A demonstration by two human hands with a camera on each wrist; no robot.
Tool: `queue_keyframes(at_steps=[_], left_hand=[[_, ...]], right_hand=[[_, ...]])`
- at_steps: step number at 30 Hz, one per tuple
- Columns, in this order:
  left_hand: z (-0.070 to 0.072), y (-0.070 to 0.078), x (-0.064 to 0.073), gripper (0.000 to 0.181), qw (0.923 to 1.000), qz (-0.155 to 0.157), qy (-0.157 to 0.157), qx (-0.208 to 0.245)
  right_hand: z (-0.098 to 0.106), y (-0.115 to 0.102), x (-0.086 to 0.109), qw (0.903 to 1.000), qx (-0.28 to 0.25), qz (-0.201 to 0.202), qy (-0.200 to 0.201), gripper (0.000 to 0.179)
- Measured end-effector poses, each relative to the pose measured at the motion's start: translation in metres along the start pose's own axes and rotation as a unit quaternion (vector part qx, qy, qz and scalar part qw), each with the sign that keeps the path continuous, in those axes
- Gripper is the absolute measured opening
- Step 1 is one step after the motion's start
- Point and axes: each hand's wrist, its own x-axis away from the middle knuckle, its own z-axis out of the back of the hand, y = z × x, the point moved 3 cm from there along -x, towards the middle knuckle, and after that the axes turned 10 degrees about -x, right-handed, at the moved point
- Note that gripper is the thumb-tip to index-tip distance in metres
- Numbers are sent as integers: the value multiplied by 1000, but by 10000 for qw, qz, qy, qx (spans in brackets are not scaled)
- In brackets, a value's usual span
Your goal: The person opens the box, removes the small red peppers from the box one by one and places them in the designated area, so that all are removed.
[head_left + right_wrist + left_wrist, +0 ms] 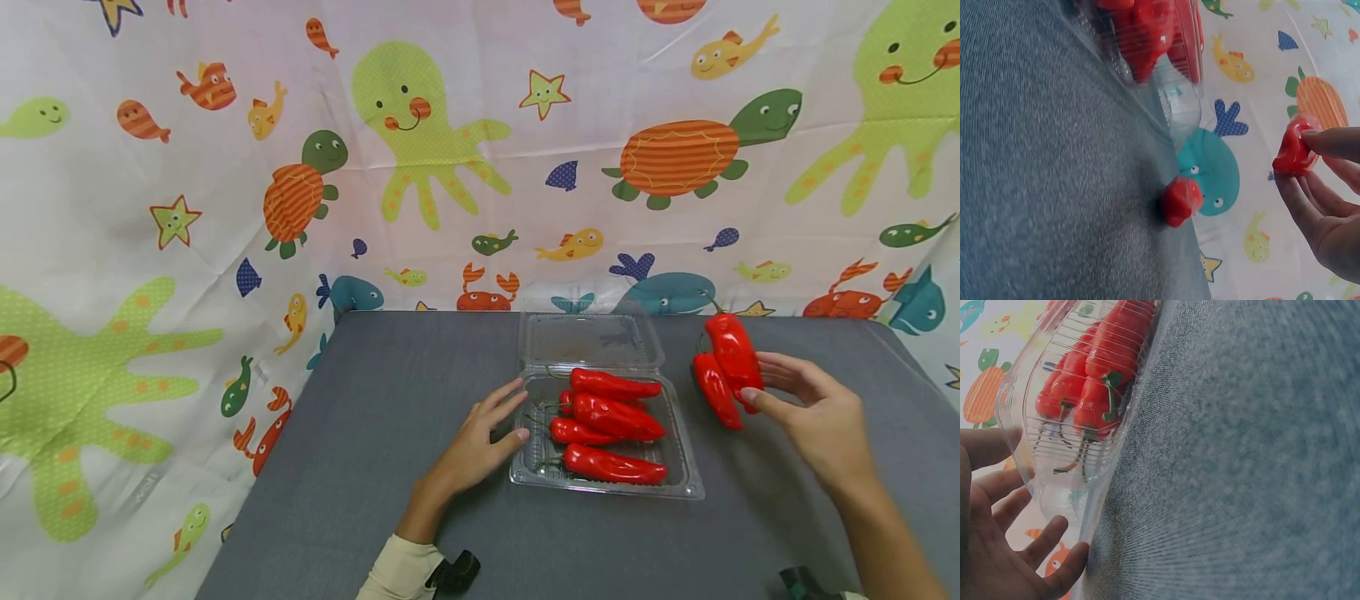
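Note:
Several red peppers (618,417) lie side by side in a clear plastic container (682,479), stems to the left. My left hand (476,442) is at the container's left wall, fingers spread and relaxed; in the left wrist view the thumb and fingertips (1075,562) are right at the plastic. With thumb and fingers my right hand (813,417) pinches a red pepper (733,350) by its lower end, stem pointing up and away. That pepper is raised above the table in the right wrist view. Another red pepper (715,392) lies on the table beyond and below it, right of the container.
The container's hinged lid (588,342) stands open toward the back of the grey table (405,400). A curtain (465,150) printed with sea animals hangs behind the table and along its left side.

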Motion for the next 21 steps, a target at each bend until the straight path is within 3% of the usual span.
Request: queue_keyframes(at_steps=[8,21], left_hand=[[0,0,-1,62,10000,-4,6,-13],[1,3,0,63,9999,86,-32,103]], right_hand=[[6,14,-3,9984,294,-456,183,61],[13,36,-9,9943,569,-904,67,68]])
